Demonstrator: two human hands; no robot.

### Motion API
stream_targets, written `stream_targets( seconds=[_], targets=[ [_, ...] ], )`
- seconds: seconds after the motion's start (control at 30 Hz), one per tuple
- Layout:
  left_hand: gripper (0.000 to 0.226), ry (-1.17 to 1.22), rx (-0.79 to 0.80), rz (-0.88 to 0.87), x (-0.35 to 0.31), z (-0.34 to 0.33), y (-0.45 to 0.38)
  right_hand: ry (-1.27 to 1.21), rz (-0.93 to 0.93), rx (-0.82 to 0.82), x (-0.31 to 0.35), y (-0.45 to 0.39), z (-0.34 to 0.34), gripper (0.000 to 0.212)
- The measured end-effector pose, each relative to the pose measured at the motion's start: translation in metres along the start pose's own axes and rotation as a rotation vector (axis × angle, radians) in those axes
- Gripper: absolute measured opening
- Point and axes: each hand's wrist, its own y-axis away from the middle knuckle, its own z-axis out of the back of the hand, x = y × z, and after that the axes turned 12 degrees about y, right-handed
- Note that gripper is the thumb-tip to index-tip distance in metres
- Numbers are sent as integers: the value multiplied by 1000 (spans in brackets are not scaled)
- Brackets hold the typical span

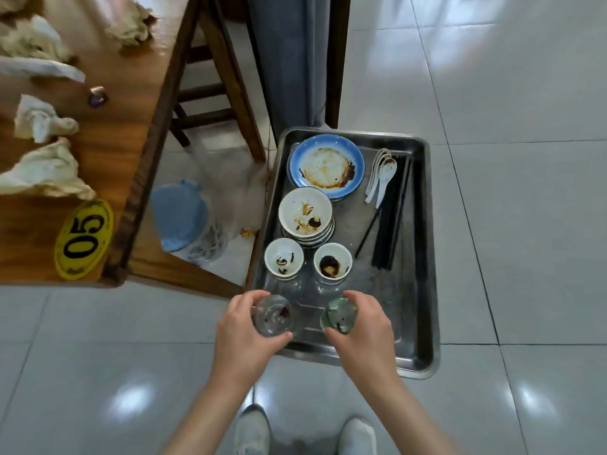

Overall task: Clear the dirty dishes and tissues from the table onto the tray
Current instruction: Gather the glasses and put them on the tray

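Head view: over the near end of a steel tray (423, 257), the left hand (243, 336) grips a clear glass (272, 318) and the right hand (364, 326) a green glass (338, 315) — plates (326, 165), bowls (305, 213) and chopsticks (391, 218) lie farther in; tissues (46, 172) remain on the table (131, 93) left of the tray.

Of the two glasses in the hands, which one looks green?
The glass in the right hand, the green-tinted glass over the tray. The clear glass in the left hand is colourless, with a dark speck inside.
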Motion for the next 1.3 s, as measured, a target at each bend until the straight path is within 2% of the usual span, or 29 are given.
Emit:
stream_targets(
  seconds=[0.5, 0.8, 1.0, 1.3],
  targets=[
    [67, 0, -57, 34, 39, -34, -31, -7, -13, -150, 4, -24, -57, 41],
    [65, 23, -56, 31, 45, -37, -37, 13, -40, -153, 7, -25, -66, 55],
    [66, 33, -45, 35, 47, -37, -36, 0, -40, -150, 8, -23, -66, 55],
    [88, 6, -25, 63, 42, -32, -31, -20, -13, -124, 6, -15, -55, 65]
  ],
)
